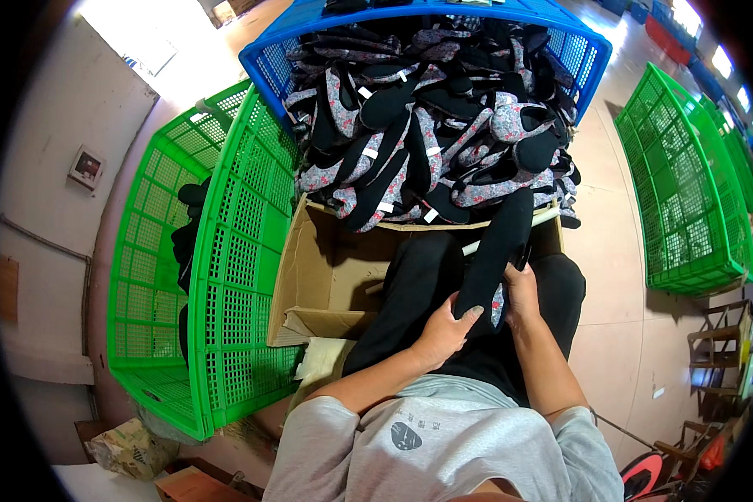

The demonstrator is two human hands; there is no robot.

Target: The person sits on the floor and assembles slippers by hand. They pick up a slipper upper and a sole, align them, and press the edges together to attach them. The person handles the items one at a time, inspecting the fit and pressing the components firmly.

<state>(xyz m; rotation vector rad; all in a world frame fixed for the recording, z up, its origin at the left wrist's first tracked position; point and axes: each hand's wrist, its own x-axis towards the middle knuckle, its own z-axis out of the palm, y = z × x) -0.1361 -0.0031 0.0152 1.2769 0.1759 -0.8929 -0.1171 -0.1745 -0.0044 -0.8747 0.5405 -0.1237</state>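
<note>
Tan floor; both hands' fingers (474, 311) grasp a black shoe (495, 251), its floral side mostly hidden

Bright daylight from above, glare top left, fisheye-bent dark rim

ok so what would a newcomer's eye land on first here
Probably the blue crate at the top, heaped with floral-and-black shoe uppers. Next, at centre, the left hand and right hand holding one black insole-shaped piece over the lap, just in front of an open cardboard box. Bright green crates stand at the left and right.
</note>
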